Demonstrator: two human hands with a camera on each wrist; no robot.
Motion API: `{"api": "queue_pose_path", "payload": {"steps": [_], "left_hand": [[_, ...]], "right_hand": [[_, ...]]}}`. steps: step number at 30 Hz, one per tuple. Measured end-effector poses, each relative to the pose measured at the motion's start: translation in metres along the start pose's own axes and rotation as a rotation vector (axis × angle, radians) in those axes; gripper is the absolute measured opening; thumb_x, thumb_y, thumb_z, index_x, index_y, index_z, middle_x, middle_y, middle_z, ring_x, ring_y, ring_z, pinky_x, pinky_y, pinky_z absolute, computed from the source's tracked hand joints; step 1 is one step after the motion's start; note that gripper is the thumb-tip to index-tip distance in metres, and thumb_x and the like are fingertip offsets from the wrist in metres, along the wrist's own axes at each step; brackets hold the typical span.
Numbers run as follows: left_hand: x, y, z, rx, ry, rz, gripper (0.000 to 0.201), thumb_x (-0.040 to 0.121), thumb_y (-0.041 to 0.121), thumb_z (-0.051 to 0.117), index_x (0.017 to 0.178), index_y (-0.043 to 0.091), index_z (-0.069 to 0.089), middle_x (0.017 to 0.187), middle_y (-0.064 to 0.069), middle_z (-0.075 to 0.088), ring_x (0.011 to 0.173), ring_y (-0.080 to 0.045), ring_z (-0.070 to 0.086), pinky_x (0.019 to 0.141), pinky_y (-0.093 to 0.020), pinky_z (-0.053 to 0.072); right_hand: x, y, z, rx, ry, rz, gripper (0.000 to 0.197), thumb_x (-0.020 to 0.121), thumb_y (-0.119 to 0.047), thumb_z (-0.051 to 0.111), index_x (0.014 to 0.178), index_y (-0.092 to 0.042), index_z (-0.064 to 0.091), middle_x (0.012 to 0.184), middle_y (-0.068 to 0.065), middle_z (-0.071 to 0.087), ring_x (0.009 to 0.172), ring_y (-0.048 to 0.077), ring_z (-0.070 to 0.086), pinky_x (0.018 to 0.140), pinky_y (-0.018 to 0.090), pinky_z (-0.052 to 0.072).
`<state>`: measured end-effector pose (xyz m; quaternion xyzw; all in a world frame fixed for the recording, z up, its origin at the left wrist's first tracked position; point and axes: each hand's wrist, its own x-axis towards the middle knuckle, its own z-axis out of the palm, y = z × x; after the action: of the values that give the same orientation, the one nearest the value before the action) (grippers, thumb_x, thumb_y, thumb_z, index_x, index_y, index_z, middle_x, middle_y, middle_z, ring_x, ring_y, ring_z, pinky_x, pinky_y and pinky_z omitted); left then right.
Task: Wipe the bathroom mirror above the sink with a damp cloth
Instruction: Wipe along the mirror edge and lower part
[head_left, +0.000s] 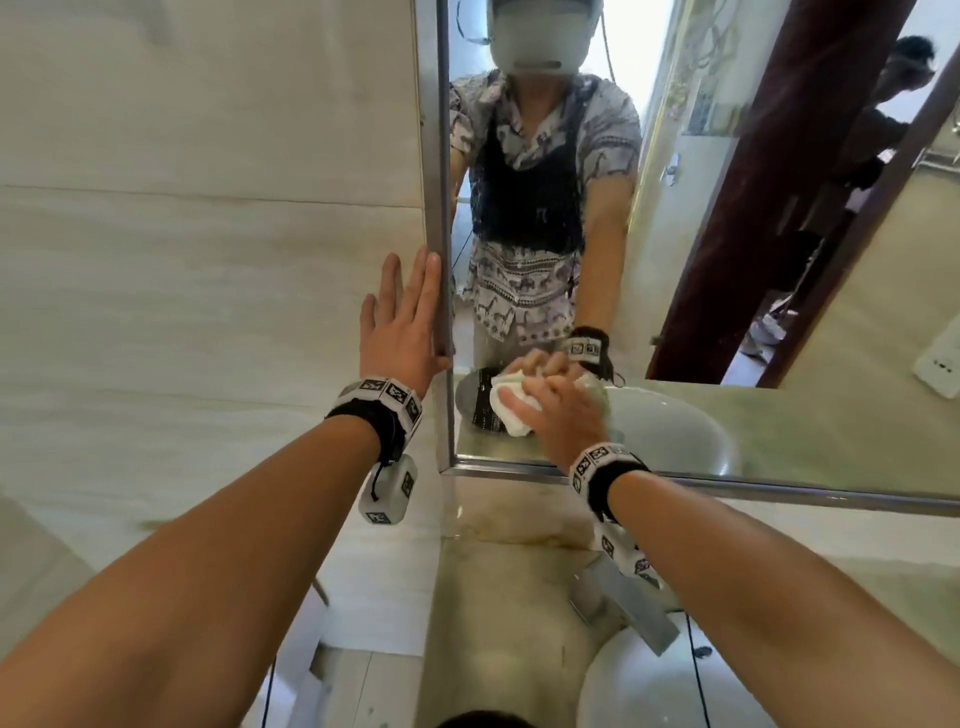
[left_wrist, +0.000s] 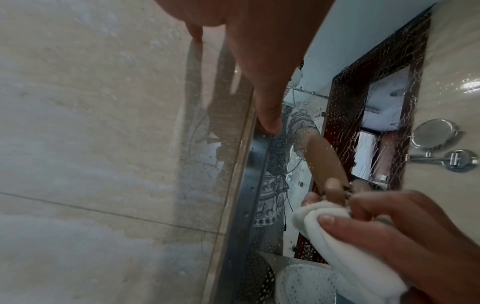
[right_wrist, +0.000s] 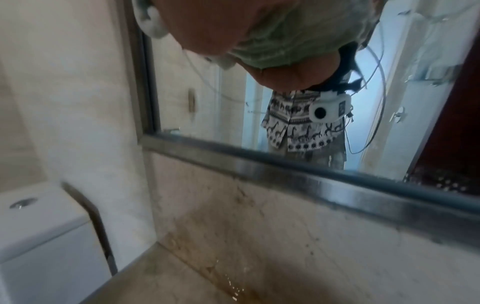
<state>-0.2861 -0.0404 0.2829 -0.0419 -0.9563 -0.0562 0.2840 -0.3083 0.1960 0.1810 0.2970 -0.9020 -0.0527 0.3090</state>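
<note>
right hand (head_left: 558, 415) grips the wadded cloth (head_left: 511, 410) against the mirror (head_left: 727, 208)'s lower-left corner; unwiped glass lies up and rightward. left hand (head_left: 402, 322) rests flat, fingers straight, beside the frame.

Bare forearms; black wristbands (head_left: 388, 415) ringed with white marker tiles; a white camera box (head_left: 387, 491) hangs under the left wrist.

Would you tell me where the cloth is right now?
The cloth is in the right hand, pressed on the mirror near its lower left corner, above the sink.
</note>
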Motion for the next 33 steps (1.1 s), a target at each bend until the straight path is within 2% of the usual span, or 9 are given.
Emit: {"api": "queue_pose_path", "payload": {"steps": [4,9,13,15,19,23,25,28,33], "left_hand": [[-0.001,-0.001,0.001,0.033,0.002,-0.004,0.137,0.067,0.042,0.086,0.154,0.023,-0.018,0.165,0.003,-0.011,0.152,-0.03,-0.008,0.117,-0.06,0.021],[-0.011,0.001,0.001,0.021,-0.002,-0.027,0.13,0.071,0.042,0.083,0.156,0.025,-0.014,0.165,0.001,-0.015,0.152,-0.03,-0.007,0.119,-0.06,0.016],[-0.023,-0.003,0.007,0.032,-0.027,-0.035,0.133,0.07,0.042,0.085,0.155,0.026,-0.016,0.165,-0.001,-0.016,0.152,-0.031,-0.006,0.119,-0.058,0.016],[-0.025,-0.005,0.009,0.032,-0.044,-0.039,0.134,0.069,0.042,0.085,0.155,0.027,-0.017,0.165,-0.001,-0.016,0.152,-0.031,-0.007,0.119,-0.058,0.016],[-0.022,-0.005,0.01,0.037,-0.079,-0.039,0.138,0.068,0.046,0.085,0.153,0.027,-0.022,0.164,0.0,-0.02,0.151,-0.031,-0.013,0.119,-0.06,0.01],[-0.02,-0.007,0.015,0.043,-0.088,-0.034,0.143,0.065,0.048,0.085,0.15,0.028,-0.028,0.163,0.0,-0.022,0.15,-0.03,-0.016,0.119,-0.061,0.008],[-0.019,-0.007,0.018,0.04,-0.078,-0.033,0.145,0.064,0.048,0.086,0.15,0.028,-0.03,0.163,0.0,-0.022,0.15,-0.03,-0.018,0.119,-0.062,0.007],[-0.018,-0.009,0.022,0.033,-0.067,-0.024,0.146,0.063,0.05,0.086,0.15,0.028,-0.029,0.163,-0.001,-0.02,0.15,-0.031,-0.018,0.119,-0.062,0.007],[-0.018,-0.01,0.024,0.039,-0.076,-0.024,0.141,0.066,0.053,0.083,0.15,0.028,-0.028,0.163,0.001,-0.02,0.15,-0.03,-0.017,0.117,-0.063,0.01]], "right_hand": [[-0.01,-0.012,0.019,-0.024,-0.081,-0.075,0.078,0.053,-0.018,0.085,0.125,-0.032,0.059,0.117,0.001,0.06,0.098,0.024,0.043,0.08,0.039,0.047],[-0.011,-0.003,-0.002,-0.006,-0.032,-0.151,0.065,0.066,-0.015,0.08,0.127,-0.025,0.059,0.122,0.006,0.061,0.097,0.029,0.055,0.079,0.041,0.05],[0.018,0.01,-0.047,0.116,0.201,0.093,0.048,0.083,-0.012,0.066,0.129,-0.021,0.057,0.121,0.011,0.06,0.098,0.032,0.053,0.075,0.045,0.052],[0.04,0.021,-0.08,0.166,0.272,0.185,0.053,0.084,-0.011,0.063,0.134,-0.023,0.052,0.125,0.01,0.054,0.105,0.032,0.047,0.08,0.048,0.05],[0.09,0.038,-0.138,0.214,0.471,0.317,0.064,0.08,-0.005,0.062,0.138,-0.024,0.045,0.129,0.009,0.046,0.111,0.028,0.039,0.087,0.042,0.048],[0.13,0.039,-0.144,0.114,0.583,0.378,0.064,0.079,-0.008,0.06,0.14,-0.02,0.044,0.131,0.01,0.049,0.109,0.024,0.035,0.093,0.042,0.043],[0.131,0.031,-0.126,0.062,0.529,0.309,0.069,0.077,-0.011,0.065,0.141,-0.02,0.04,0.131,0.009,0.046,0.107,0.026,0.034,0.091,0.044,0.044],[0.111,0.013,-0.086,-0.036,0.382,0.087,0.074,0.077,-0.015,0.068,0.143,-0.02,0.034,0.127,0.007,0.038,0.102,0.029,0.036,0.085,0.046,0.046],[0.059,-0.019,-0.009,-0.077,0.225,-0.218,0.052,0.088,-0.014,0.049,0.14,-0.016,0.045,0.123,0.008,0.058,0.096,0.031,0.055,0.074,0.042,0.05]]}}
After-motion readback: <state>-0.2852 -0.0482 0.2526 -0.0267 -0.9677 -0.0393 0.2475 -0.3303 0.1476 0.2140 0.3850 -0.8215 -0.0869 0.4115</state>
